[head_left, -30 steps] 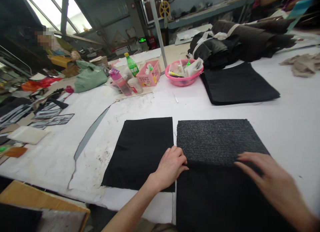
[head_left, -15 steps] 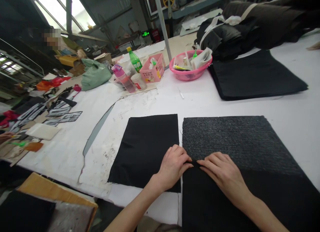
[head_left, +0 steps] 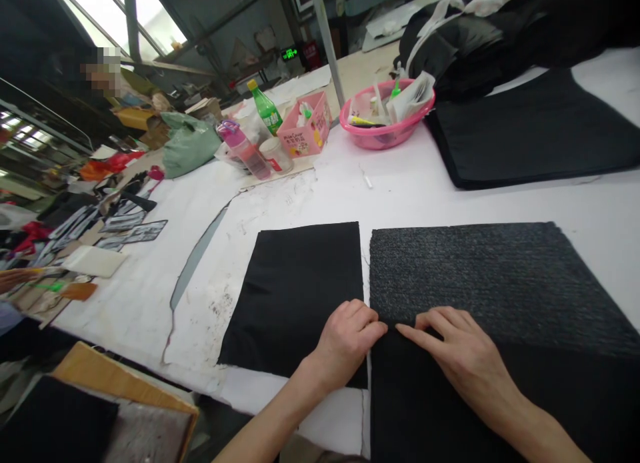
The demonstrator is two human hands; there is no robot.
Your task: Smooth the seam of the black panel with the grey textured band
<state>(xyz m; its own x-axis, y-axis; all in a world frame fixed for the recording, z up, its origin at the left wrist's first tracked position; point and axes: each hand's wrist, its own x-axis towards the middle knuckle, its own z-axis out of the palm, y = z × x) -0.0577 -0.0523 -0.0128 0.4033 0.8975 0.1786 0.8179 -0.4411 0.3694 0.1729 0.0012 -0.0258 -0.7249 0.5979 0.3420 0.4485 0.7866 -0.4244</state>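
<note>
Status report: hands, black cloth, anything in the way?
Left hand, right hand: fingertips at edge of black cloth. Textured grey material beyond. Black square alongside, left. Nothing visibly blocking.

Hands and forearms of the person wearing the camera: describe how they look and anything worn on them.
The ungloved left hand and ungloved right hand show no rings. The bare, slender left forearm and bare, slender right forearm show no sleeve, watch or bracelet within the picture. No markings stand out; fingernail details are too small to tell.
</note>
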